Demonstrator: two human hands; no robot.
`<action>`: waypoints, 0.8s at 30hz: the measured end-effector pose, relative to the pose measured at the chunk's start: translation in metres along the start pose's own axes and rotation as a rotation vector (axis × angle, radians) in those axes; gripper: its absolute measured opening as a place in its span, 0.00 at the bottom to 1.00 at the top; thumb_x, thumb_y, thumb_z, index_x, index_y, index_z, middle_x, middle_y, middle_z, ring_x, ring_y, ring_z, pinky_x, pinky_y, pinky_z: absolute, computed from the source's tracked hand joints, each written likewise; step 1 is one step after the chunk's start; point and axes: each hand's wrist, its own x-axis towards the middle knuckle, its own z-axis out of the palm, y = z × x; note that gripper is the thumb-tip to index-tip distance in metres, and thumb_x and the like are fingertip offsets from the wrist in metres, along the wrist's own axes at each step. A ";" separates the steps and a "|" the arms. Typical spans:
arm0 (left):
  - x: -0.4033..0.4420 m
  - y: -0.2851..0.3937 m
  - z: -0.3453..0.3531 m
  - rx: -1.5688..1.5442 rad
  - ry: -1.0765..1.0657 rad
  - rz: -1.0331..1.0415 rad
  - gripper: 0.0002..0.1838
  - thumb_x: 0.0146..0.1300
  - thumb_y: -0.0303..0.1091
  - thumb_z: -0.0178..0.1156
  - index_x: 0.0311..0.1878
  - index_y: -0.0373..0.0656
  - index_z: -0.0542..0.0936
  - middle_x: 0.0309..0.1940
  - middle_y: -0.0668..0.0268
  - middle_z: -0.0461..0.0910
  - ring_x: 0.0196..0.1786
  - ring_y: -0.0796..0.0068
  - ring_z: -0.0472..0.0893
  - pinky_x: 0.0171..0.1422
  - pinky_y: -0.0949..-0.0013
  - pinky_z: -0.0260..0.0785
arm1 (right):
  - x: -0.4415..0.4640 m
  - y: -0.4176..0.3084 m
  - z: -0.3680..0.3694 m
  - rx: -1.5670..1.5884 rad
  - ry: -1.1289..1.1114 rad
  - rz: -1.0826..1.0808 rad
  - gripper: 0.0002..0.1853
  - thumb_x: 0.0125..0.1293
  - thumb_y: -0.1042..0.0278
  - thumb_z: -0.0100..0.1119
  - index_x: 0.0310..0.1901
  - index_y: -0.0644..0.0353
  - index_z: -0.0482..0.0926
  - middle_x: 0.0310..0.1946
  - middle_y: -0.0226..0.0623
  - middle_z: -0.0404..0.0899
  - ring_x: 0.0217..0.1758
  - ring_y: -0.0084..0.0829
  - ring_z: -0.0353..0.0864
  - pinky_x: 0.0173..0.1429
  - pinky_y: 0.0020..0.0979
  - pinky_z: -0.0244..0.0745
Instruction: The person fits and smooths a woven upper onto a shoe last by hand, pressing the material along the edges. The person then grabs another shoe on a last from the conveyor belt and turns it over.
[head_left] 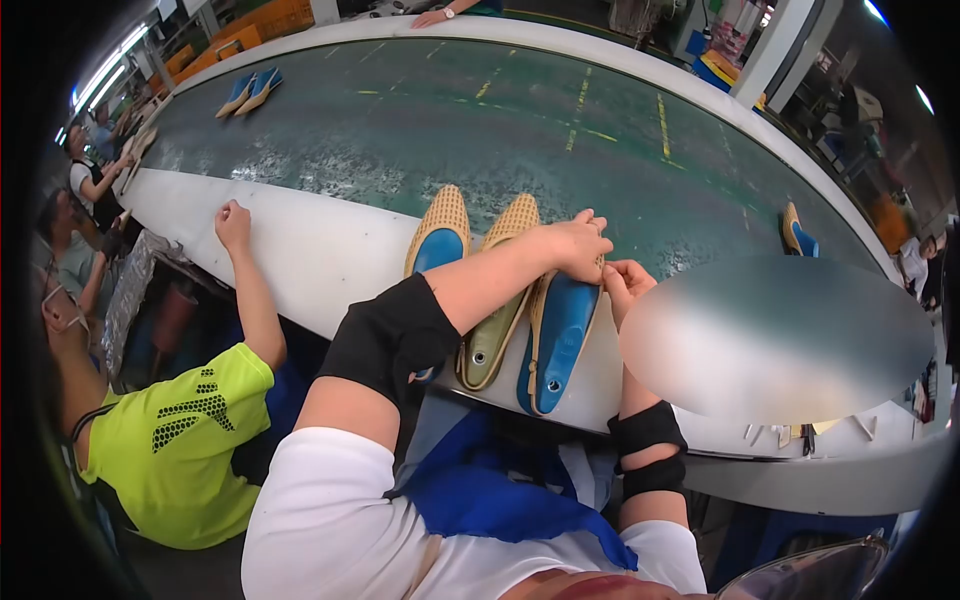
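My left hand (582,246) is curled over the woven tan toe of a slingback shoe with a blue insole (565,335), gripping it. My right hand (627,284) is at that shoe's right edge with thumb and fingers pinched together; anything between them is too small to make out. Just left lies a matching shoe with an olive-green insole (490,340), partly under my left forearm. Further left is another woven shoe with a blue insole (440,235), its heel part hidden by my arm.
A green conveyor belt (400,120) runs beyond the white ledge (300,250). It carries a pair of shoes (248,92) far left and a shoe (797,232) right. A co-worker in a yellow shirt (180,440) sits at left. Small tools (808,438) lie right; a blurred patch covers part there.
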 end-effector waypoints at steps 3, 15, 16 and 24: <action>0.000 0.006 -0.002 0.009 -0.020 0.007 0.31 0.54 0.50 0.54 0.59 0.44 0.69 0.66 0.45 0.53 0.70 0.44 0.48 0.69 0.53 0.50 | -0.001 0.003 -0.003 -0.012 0.027 -0.020 0.06 0.56 0.73 0.57 0.29 0.68 0.78 0.21 0.30 0.79 0.24 0.15 0.74 0.30 0.17 0.68; -0.001 0.008 -0.005 -0.023 -0.037 -0.042 0.31 0.55 0.49 0.53 0.61 0.45 0.68 0.67 0.46 0.51 0.71 0.46 0.46 0.70 0.53 0.49 | 0.000 0.004 -0.004 -0.058 0.047 -0.023 0.07 0.55 0.71 0.57 0.28 0.67 0.78 0.19 0.30 0.78 0.23 0.15 0.74 0.29 0.19 0.68; -0.001 0.009 -0.005 -0.022 -0.040 -0.038 0.31 0.55 0.49 0.53 0.61 0.45 0.68 0.67 0.46 0.51 0.71 0.46 0.46 0.70 0.53 0.49 | -0.001 0.002 -0.004 -0.058 0.053 -0.020 0.07 0.55 0.71 0.57 0.28 0.67 0.78 0.19 0.30 0.78 0.23 0.15 0.74 0.29 0.19 0.68; -0.001 0.010 -0.005 -0.021 -0.031 -0.043 0.32 0.54 0.50 0.53 0.60 0.44 0.68 0.67 0.46 0.51 0.71 0.45 0.46 0.70 0.53 0.50 | -0.002 -0.001 -0.005 -0.050 0.048 -0.022 0.07 0.56 0.71 0.58 0.28 0.67 0.78 0.19 0.29 0.78 0.23 0.14 0.73 0.29 0.18 0.67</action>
